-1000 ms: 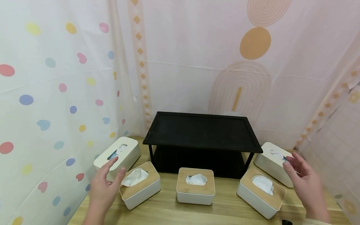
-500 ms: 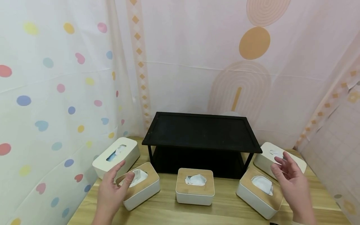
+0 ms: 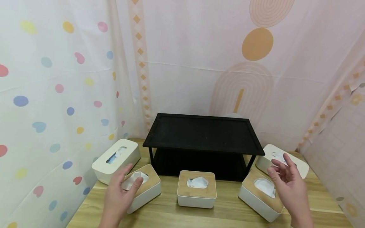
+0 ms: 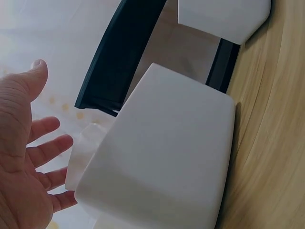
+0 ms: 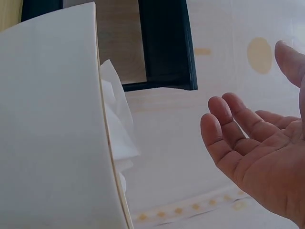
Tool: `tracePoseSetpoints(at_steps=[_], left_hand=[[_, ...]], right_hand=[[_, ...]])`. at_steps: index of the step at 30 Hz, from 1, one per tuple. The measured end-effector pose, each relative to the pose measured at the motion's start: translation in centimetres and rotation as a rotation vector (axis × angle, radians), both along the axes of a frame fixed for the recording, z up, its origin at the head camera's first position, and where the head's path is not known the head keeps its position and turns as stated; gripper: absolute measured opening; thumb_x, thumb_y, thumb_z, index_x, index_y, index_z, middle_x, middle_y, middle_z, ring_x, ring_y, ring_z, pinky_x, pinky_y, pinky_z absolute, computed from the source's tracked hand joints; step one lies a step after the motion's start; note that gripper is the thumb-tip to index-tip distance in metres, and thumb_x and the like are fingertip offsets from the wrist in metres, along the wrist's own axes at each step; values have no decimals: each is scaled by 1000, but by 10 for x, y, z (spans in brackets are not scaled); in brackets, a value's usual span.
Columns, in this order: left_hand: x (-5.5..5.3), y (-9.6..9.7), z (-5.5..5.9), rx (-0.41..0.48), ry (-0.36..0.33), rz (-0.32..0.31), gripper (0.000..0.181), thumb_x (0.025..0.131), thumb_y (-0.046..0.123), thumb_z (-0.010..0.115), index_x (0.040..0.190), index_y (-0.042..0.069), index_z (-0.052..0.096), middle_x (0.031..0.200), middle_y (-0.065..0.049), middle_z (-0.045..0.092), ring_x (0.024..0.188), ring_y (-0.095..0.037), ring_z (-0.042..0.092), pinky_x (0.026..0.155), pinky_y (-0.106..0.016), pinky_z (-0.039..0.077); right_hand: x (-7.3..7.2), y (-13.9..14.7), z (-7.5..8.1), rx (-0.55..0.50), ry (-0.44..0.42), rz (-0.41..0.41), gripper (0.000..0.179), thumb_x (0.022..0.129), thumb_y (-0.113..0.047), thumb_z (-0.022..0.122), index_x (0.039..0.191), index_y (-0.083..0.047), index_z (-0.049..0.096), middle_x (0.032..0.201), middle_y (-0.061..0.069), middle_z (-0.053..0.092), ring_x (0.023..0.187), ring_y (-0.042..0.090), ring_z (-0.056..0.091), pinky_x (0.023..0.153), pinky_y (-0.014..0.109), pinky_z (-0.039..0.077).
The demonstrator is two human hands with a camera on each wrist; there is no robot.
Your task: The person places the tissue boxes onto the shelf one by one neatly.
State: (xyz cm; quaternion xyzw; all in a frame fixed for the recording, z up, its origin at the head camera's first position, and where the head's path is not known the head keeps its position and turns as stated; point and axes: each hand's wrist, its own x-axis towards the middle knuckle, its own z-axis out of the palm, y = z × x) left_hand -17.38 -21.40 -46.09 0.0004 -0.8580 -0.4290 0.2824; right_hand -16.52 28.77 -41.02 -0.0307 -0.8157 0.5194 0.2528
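In the head view my left hand [image 3: 119, 198] hovers over the left wood-topped tissue box [image 3: 152, 188], fingers loosely spread and holding nothing. The left wrist view shows its fingertips near the tissue [image 4: 85, 150] that sticks out of that box. My right hand [image 3: 292, 191], equally relaxed, hovers by the right wood-topped tissue box [image 3: 258, 202] and overlaps its right edge. Nothing is between its fingers in the right wrist view, where a tissue [image 5: 116, 129] pokes from the box. Between the hands, a smaller wood-topped tissue box [image 3: 196, 202] sits on the table.
A black two-tier shelf [image 3: 202, 133] stands behind the boxes. All-white tissue boxes flank it, one at the left [image 3: 129, 158] and one at the right [image 3: 302, 164]. Patterned curtains [image 3: 176, 88] hang behind and at both sides of the wooden table [image 3: 225, 218].
Both hands have moved inward: the left to the right and slightly down, the right to the left. The boxes and shelf stay where they were; the head view shifts slightly.
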Motion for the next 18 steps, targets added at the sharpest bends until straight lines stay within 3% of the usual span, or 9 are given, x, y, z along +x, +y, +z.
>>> tracePoseSetpoints(at_steps=[4, 8, 15, 18], left_hand=[[2, 4, 2, -3, -7, 1, 55, 92, 25, 85, 143, 13, 67, 149, -11, 66, 141, -29, 54, 109, -17, 31], [2, 7, 2, -10, -30, -4, 55, 93, 28, 85, 143, 14, 67, 150, -9, 65, 142, -30, 54, 111, -21, 33], [3, 11, 2, 8, -6, -35, 55, 92, 27, 85, 143, 14, 68, 151, -12, 65, 146, -35, 52, 110, -7, 23], [3, 13, 2, 4, -7, -42, 55, 92, 27, 86, 142, 14, 68, 151, -12, 65, 147, -36, 51, 117, -17, 28]], right_hand=[[0, -2, -1, -7, -15, 18, 81, 104, -10, 70, 170, -6, 24, 118, -44, 59, 104, -17, 60, 87, 0, 46], [-1, -5, -1, -13, -13, 43, 81, 105, -9, 69, 170, -6, 22, 120, -43, 59, 105, -16, 60, 88, 1, 46], [-2, -13, -1, 22, -6, 89, 80, 106, -12, 68, 171, -8, 21, 123, -42, 57, 108, -16, 59, 89, 2, 46], [-3, -17, 0, 24, -4, 115, 79, 106, -12, 67, 171, -7, 21, 125, -42, 56, 109, -16, 59, 90, 2, 45]])
